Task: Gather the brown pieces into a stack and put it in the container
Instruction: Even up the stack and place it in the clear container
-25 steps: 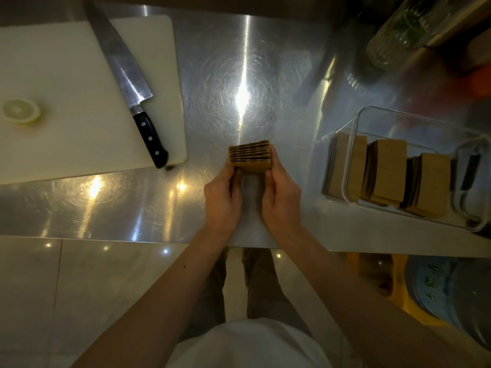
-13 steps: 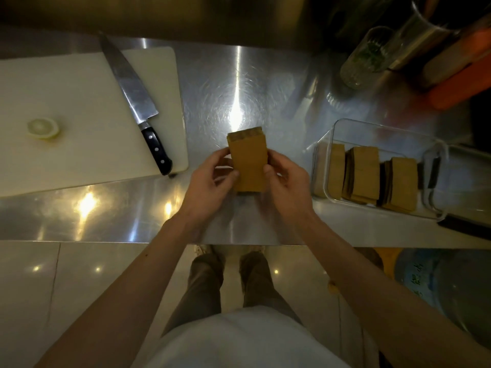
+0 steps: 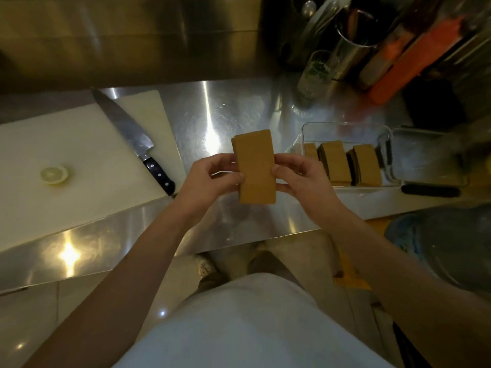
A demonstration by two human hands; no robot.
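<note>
A stack of brown pieces [image 3: 255,166] is held above the steel counter [image 3: 212,112], its broad flat face turned up toward me. My left hand [image 3: 212,173] grips its left edge and my right hand [image 3: 300,176] grips its right edge. To the right stands a clear container [image 3: 345,128] on the counter. Inside it three other stacks of brown pieces [image 3: 336,162] stand side by side on edge.
A white cutting board [image 3: 66,160] lies at the left with a large knife [image 3: 132,139] and a lemon slice [image 3: 54,174] on it. A glass jar [image 3: 316,73], a metal cup [image 3: 350,49] and orange items stand at the back right. A black-handled tool [image 3: 430,191] lies beside the container.
Both hands lifted the stack off the counter and tipped it so its flat face points up; it now hangs higher and closer to me.
</note>
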